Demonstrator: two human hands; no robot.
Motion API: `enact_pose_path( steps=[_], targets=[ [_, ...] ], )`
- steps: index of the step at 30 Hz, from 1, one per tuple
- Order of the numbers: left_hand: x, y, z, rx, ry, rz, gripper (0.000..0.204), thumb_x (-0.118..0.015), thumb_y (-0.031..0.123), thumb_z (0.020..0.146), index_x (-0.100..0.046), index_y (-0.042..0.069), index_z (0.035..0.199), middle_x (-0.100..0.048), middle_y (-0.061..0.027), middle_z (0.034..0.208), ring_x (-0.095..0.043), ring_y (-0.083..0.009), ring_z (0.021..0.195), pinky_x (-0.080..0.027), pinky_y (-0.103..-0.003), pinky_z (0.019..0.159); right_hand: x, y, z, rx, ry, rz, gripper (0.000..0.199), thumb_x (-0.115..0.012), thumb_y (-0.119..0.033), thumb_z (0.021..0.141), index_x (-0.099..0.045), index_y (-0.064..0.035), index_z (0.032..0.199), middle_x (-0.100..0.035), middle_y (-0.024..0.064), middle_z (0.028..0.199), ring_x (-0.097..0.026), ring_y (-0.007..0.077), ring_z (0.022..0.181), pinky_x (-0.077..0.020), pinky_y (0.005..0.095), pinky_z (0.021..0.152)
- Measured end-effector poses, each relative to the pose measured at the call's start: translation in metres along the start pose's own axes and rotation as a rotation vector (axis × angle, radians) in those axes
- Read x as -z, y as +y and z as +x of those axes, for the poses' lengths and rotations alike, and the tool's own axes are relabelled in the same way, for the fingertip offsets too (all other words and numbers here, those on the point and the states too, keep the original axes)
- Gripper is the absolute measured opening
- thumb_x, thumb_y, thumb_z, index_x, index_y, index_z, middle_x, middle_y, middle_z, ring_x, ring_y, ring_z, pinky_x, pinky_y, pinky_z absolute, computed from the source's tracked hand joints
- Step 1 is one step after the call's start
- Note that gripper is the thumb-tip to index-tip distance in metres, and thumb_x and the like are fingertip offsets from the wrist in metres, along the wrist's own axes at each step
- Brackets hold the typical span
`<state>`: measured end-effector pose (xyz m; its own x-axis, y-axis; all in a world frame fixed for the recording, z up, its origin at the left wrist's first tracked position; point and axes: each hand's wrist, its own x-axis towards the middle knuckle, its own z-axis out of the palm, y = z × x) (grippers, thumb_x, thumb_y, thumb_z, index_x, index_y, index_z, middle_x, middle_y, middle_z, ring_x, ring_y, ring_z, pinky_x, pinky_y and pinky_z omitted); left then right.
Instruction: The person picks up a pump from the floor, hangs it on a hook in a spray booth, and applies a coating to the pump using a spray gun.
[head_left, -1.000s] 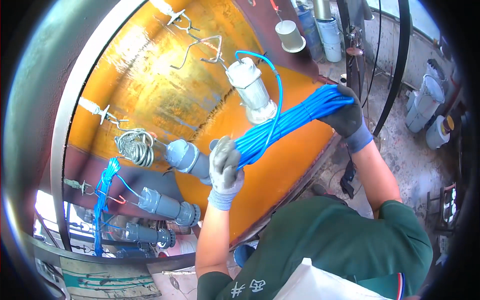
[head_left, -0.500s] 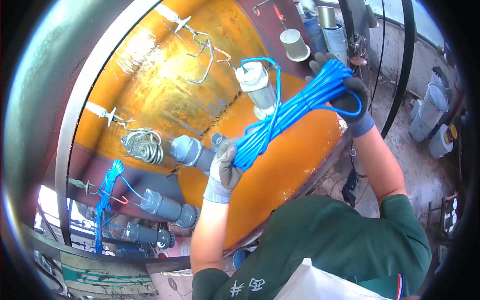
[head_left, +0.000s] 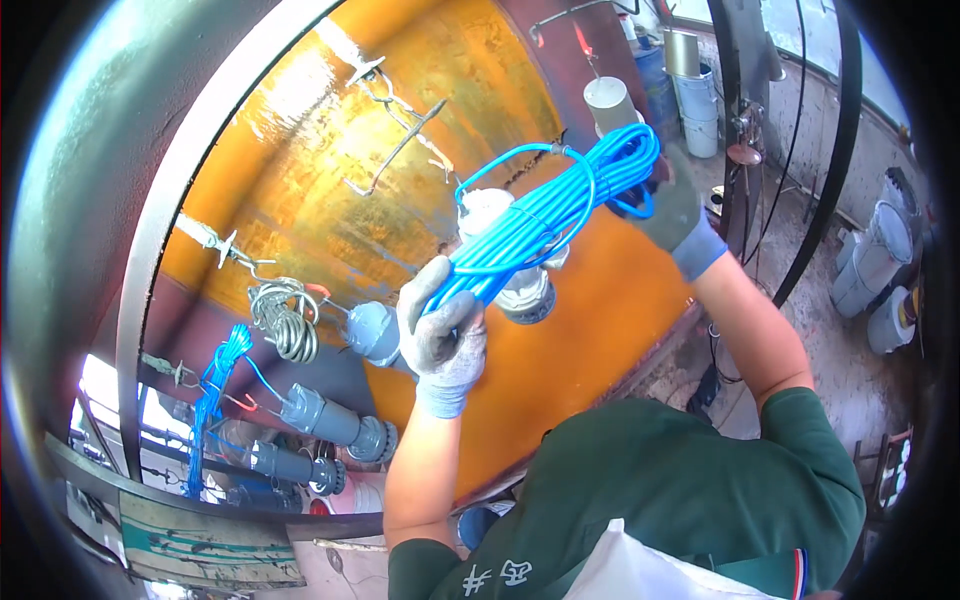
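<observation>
A coiled bundle of bright blue cable [head_left: 540,225] stretches between my gloved hands, slanting up to the right. My left hand [head_left: 440,330] wraps its fingers round the lower left end. My right hand [head_left: 678,210], blurred, is closed at the upper right end by a loose blue loop; its fingertips are partly hidden. From the bundle a single strand curves over to the top of a grey-white pump [head_left: 527,298], which hangs behind the cable and is largely covered by it. Above, a bent metal hook [head_left: 400,145] hangs from a chain.
To the left hang a grey pump [head_left: 373,332], a coil of grey cable [head_left: 285,318], and more pumps [head_left: 325,412] with a blue cable bundle [head_left: 212,385]. A pale cylinder [head_left: 608,103] hangs at the back. An orange-coated panel [head_left: 600,320] lies behind; buckets [head_left: 875,250] stand right.
Both hands have shifted left with the blue bundle, my right hand also lower against its end. The bundle now covers more of the pump, which sits lower. The metal hook has turned.
</observation>
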<state>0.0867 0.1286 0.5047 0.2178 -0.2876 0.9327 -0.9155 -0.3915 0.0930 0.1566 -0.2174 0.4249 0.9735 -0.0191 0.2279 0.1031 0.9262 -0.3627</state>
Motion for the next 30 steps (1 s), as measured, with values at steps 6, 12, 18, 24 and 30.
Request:
enact_pose_path(
  steps=[6,12,18,24,30],
  targets=[
    [-0.035,0.0,0.03,-0.327,-0.061,0.199,0.026,-0.081,0.003,0.072,-0.073,0.007,0.097,-0.07,-0.0155,0.115,-0.065,-0.0365,0.103,-0.055,-0.047,0.084,-0.02,0.063,-0.053,-0.303,-0.321,0.16,0.053,-0.047,-0.057,0.105,-0.058,-0.0096,0.126,-0.061,0.0162,0.134,-0.059,0.034,0.125,-0.0448,0.0567,0.108],
    [-0.07,0.008,0.025,-0.603,-0.64,0.15,0.032,-0.078,0.02,0.063,-0.076,0.015,0.095,-0.07,0.0008,0.118,-0.062,-0.0407,0.112,-0.057,-0.053,0.086,-0.06,0.059,-0.024,-0.613,-0.064,0.174,0.038,-0.058,-0.033,0.103,-0.062,-0.0046,0.129,-0.072,0.015,0.115,-0.071,0.0286,0.104,-0.0561,0.0436,0.099],
    [-0.086,-0.013,0.066,-0.435,-0.557,-0.217,0.051,-0.072,0.008,0.062,-0.075,0.009,0.113,-0.061,-0.0204,0.132,-0.064,-0.0415,0.115,-0.054,-0.053,0.091,-0.009,0.081,-0.003,-0.34,0.03,0.044,0.033,-0.062,-0.017,0.096,-0.054,-0.0116,0.128,-0.067,0.0139,0.115,-0.07,0.0268,0.1,-0.0595,0.0422,0.088],
    [-0.107,-0.118,0.128,0.239,-0.159,0.532,0.064,-0.072,0.028,0.09,-0.052,0.005,0.146,-0.046,-0.0257,0.15,-0.052,-0.0425,0.134,-0.046,-0.046,0.11,0.012,0.07,-0.003,-0.494,-0.075,0.126,0.034,-0.057,-0.025,0.092,-0.061,0.001,0.113,-0.07,0.0151,0.096,-0.07,0.0282,0.083,-0.0605,0.0417,0.074],
    [-0.068,-0.138,0.112,0.404,-0.198,0.652,0.067,-0.069,0.038,0.094,-0.049,0.005,0.149,-0.046,-0.0231,0.151,-0.05,-0.0392,0.137,-0.043,-0.046,0.112,0.028,0.056,-0.014,-0.098,0.058,-0.2,0.043,-0.063,-0.005,0.078,-0.059,-0.003,0.121,-0.068,0.0099,0.104,-0.068,0.0255,0.093,-0.0582,0.0391,0.085]
  ],
)
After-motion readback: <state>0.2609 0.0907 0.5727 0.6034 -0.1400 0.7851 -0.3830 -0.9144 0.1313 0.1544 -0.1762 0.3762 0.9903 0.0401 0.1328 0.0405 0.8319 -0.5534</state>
